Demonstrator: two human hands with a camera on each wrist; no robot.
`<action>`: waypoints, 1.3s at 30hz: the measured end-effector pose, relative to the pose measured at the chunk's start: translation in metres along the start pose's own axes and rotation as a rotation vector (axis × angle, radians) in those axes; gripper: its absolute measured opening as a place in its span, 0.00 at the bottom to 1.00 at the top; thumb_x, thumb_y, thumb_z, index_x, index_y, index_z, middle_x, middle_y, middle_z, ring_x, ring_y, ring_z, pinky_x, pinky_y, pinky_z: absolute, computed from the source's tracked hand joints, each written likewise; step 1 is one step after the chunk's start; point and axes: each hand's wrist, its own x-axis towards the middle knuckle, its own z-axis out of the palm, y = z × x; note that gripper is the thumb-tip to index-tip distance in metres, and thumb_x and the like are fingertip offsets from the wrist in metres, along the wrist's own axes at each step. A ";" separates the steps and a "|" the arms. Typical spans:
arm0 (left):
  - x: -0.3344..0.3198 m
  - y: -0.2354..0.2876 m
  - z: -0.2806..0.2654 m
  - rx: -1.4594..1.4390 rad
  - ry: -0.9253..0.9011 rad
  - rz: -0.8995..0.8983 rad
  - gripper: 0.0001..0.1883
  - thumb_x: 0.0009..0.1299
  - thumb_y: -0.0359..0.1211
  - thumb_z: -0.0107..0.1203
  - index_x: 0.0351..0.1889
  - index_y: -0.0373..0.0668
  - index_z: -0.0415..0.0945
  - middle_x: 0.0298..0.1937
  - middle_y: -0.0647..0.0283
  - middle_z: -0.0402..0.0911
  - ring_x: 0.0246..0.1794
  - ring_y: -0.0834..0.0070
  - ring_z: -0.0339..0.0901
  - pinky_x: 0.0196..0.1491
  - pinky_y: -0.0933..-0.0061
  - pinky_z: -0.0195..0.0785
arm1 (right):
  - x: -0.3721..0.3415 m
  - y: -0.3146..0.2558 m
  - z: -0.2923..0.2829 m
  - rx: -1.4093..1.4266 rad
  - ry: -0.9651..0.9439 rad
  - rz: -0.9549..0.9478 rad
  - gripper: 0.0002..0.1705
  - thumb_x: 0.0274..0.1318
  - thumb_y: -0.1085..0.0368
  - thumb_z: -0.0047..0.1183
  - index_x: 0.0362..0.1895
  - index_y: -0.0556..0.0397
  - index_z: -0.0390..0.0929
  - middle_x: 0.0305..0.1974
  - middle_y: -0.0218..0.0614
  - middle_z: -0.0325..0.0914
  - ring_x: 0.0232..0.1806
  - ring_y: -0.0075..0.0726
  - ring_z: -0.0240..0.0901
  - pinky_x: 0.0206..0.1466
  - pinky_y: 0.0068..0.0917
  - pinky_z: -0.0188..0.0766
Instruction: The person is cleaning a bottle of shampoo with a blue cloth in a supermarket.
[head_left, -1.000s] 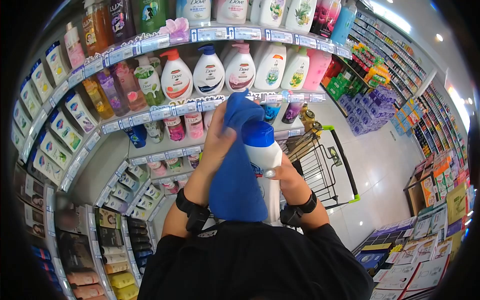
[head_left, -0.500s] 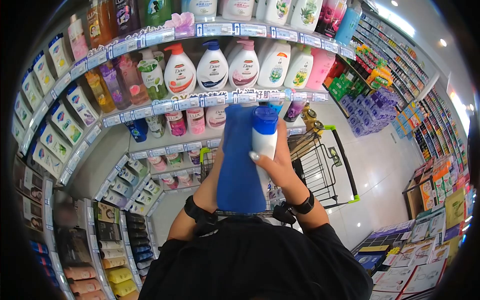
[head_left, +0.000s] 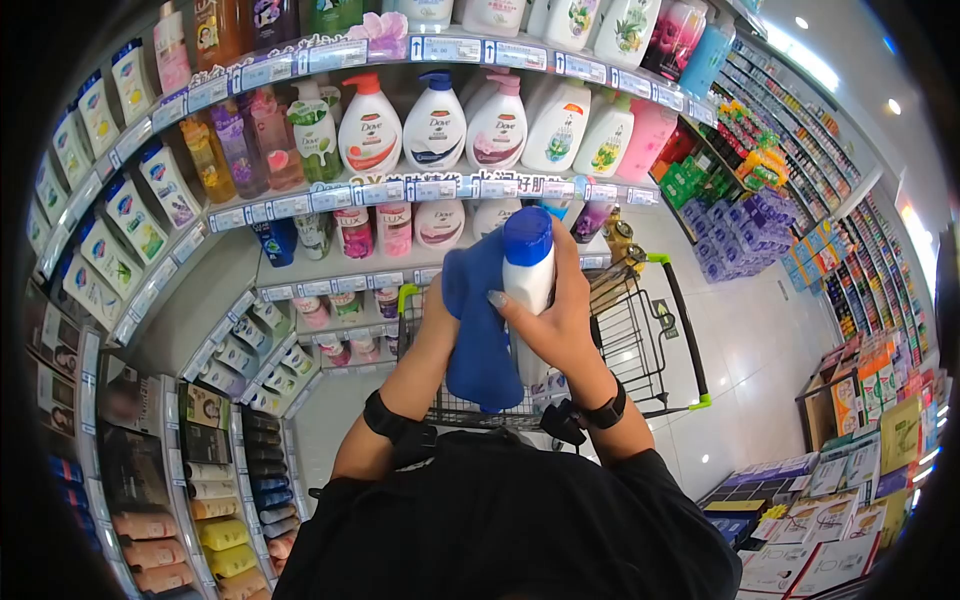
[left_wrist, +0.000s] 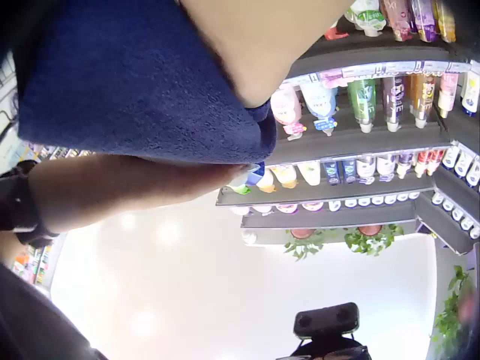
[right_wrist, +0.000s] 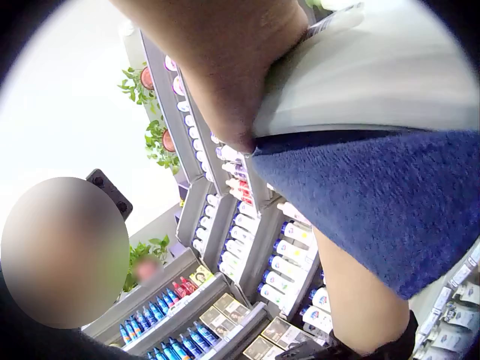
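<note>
A white bottle (head_left: 529, 279) with a blue cap (head_left: 527, 237) is held upright in front of the body by the right hand (head_left: 560, 318), its thumb across the front. Against the bottle's left side lies a blue cloth (head_left: 482, 350), which the left hand (head_left: 440, 305) grips; most of the left fingers are hidden behind the cloth. In the left wrist view the cloth (left_wrist: 135, 90) hangs from the left hand (left_wrist: 259, 45). The right wrist view shows the white bottle (right_wrist: 375, 75) in the right hand (right_wrist: 232, 75), touching the cloth (right_wrist: 375, 195).
Shelves (head_left: 400, 198) with pump bottles (head_left: 435, 125) curve in front and to the left. A shopping cart (head_left: 640, 340) with a green-and-black handle stands behind the hands, reaching right. Purple packs (head_left: 740, 230) are stacked on the floor farther right, and boxed goods (head_left: 830, 530) lie at the lower right.
The cloth first stood up over the bottle's cap side; it has come down and is bunched lower beside the bottle. The right hand has risen along the bottle, and the view has shifted slightly.
</note>
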 end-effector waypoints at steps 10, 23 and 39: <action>-0.019 0.025 0.001 -0.037 -0.024 -0.134 0.18 0.65 0.36 0.51 0.49 0.35 0.69 0.40 0.60 0.78 0.37 0.82 0.74 0.35 0.76 0.70 | -0.002 0.007 0.005 -0.116 0.144 0.005 0.47 0.36 0.63 0.64 0.61 0.62 0.53 0.52 0.51 0.65 0.53 0.50 0.65 0.55 0.37 0.61; -0.019 0.000 -0.004 -0.839 -0.349 -0.448 0.25 0.67 0.37 0.50 0.61 0.42 0.59 0.54 0.62 0.69 0.52 0.76 0.69 0.54 0.72 0.65 | 0.002 0.025 -0.004 -0.187 0.189 0.079 0.52 0.35 0.62 0.65 0.64 0.61 0.49 0.52 0.52 0.63 0.51 0.49 0.65 0.54 0.37 0.61; -0.008 0.030 0.042 -0.026 -0.259 0.215 0.35 0.61 0.37 0.56 0.63 0.39 0.50 0.61 0.61 0.58 0.62 0.71 0.55 0.64 0.69 0.46 | -0.003 0.010 -0.003 0.158 0.151 0.151 0.62 0.37 0.71 0.60 0.67 0.54 0.23 0.52 0.46 0.60 0.52 0.36 0.62 0.57 0.32 0.58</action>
